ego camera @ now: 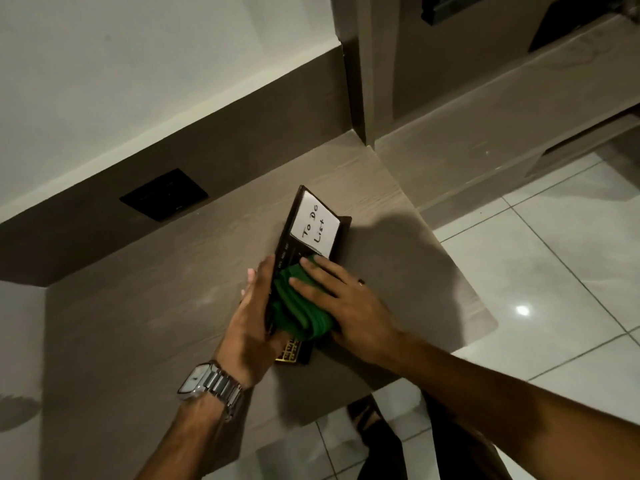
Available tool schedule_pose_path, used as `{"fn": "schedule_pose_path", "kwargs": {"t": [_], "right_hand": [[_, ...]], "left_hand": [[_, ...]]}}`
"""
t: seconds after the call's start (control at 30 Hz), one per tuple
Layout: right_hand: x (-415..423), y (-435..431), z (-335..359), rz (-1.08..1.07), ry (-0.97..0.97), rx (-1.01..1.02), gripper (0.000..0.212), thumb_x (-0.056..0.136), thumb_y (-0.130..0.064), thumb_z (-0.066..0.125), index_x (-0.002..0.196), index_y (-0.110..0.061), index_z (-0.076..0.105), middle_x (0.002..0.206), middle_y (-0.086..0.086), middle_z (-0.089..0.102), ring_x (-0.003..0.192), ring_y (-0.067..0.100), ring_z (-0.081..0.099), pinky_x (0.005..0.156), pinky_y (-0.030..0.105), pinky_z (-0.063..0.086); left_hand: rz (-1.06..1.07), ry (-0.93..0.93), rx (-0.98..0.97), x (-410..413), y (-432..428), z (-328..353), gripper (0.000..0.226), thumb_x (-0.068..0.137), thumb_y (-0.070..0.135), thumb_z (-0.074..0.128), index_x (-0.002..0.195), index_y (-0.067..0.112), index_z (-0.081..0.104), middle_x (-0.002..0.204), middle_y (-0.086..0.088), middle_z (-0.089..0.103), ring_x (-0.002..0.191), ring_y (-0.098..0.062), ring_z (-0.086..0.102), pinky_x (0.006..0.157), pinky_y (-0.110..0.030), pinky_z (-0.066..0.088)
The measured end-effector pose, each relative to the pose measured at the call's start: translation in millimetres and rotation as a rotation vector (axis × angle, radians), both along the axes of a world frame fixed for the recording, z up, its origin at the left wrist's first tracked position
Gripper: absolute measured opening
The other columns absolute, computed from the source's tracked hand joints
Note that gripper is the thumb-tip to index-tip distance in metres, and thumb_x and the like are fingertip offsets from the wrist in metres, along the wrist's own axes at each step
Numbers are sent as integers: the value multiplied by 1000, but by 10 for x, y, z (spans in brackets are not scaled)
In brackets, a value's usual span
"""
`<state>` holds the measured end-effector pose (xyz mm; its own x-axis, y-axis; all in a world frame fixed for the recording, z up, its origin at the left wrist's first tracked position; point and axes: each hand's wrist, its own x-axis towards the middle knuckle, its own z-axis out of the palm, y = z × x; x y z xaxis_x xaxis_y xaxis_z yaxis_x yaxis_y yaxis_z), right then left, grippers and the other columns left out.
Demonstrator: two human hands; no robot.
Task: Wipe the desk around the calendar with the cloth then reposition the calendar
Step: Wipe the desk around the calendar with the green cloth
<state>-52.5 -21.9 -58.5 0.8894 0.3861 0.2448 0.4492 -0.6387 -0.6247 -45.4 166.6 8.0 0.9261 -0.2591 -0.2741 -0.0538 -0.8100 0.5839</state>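
Head view, dark calendar [287, 237], crumpled green cloth [298, 306]

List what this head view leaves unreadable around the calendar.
Lower face of calendar: head view, covered by cloth and right hand.
Print on calendar: head view, too small and dark.
Thumb of left hand: head view, hidden behind the hand, grip unclear.

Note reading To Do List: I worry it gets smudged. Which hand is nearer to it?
Right. The right hand presses the cloth just below the note, fingertips almost at its edge. The left hand holds the left edge of the calendar, farther down.
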Motion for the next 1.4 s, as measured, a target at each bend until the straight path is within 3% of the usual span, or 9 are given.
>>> {"fn": "schedule_pose_path", "kwargs": {"t": [0.13, 0.23, 0.37, 0.53, 0.7, 0.87, 1.03, 1.2, 1.4], "right_hand": [[-187, 80, -134, -56, 105, 30, 81, 82, -13, 72, 151, -26, 31, 159, 1, 24, 147, 26, 13, 100, 58, 44], [-1, 90, -18, 38, -66, 64, 82, 76, 1, 75, 147, -21, 39, 155, 5, 35, 144, 30, 23, 102, 54, 42], [257, 0, 3, -260, 1, 51, 75, 76, 5, 74, 142, -17, 48, 152, 10, 39, 142, 34, 27, 100, 61, 41], [-35, 149, -90, 123, -178, 51, 70, 72, 1, 80, 136, -15, 54, 144, 10, 49, 138, 35, 35, 98, 56, 45], [764, -275, 142, -322, -136, 112, 57, 79, 6, 71, 133, -9, 59, 141, 18, 51, 133, 43, 40, 100, 61, 40], [711, -127, 197, 155, -382, -57, 58, 78, -7, 76, 132, -15, 59, 143, 13, 51, 136, 37, 36, 99, 57, 44], [1227, -411, 397, -242, -134, -71, 47, 88, -12, 55, 134, -17, 57, 145, 15, 45, 134, 39, 38, 95, 56, 48], [927, -224, 379, 112, -295, -213, 51, 77, -15, 74, 127, -18, 63, 139, 10, 54, 132, 39, 41, 100, 59, 40], [1267, -350, 480, -241, -95, -247, 54, 79, -15, 70, 132, -17, 58, 140, 10, 49, 130, 35, 39, 96, 55, 46]], "left_hand": [[22, 43, 31, -6, -29, 51, 111, 79, -1, 66, 148, 40, -11, 161, 1, 5, 148, -32, 12, 114, -62, 26], [-1, 36, 39, -14, -36, 73, 110, 78, -3, 66, 148, 37, -9, 162, -1, 9, 149, -30, 11, 115, -60, 27], [13, 24, 43, 0, -31, 88, 110, 78, -8, 64, 149, 37, -7, 162, 0, 8, 148, -31, 12, 112, -62, 30], [-11, 62, -1, -11, -14, 87, 110, 79, -4, 67, 149, 36, -7, 162, 1, 11, 149, -31, 12, 114, -62, 27], [28, 24, 16, -23, -49, 123, 111, 80, -4, 65, 143, 49, -9, 160, 5, 4, 148, -20, -2, 118, -60, 15], [40, 38, 29, -10, -80, 159, 109, 81, -3, 64, 140, 53, -10, 161, -1, 8, 149, -24, 3, 119, -57, 20], [66, 88, 52, 1, -95, 146, 111, 83, 1, 64, 143, 51, -15, 161, 3, 1, 148, -25, 1, 115, -62, 23], [75, 85, -1, -15, -119, 189, 105, 83, 1, 64, 147, 41, -10, 154, 13, -3, 148, -21, -5, 119, -59, 13], [41, 79, 31, -14, -81, 123, 110, 82, -1, 63, 144, 47, -14, 155, 16, -3, 145, -11, -11, 119, -54, 4]]}}
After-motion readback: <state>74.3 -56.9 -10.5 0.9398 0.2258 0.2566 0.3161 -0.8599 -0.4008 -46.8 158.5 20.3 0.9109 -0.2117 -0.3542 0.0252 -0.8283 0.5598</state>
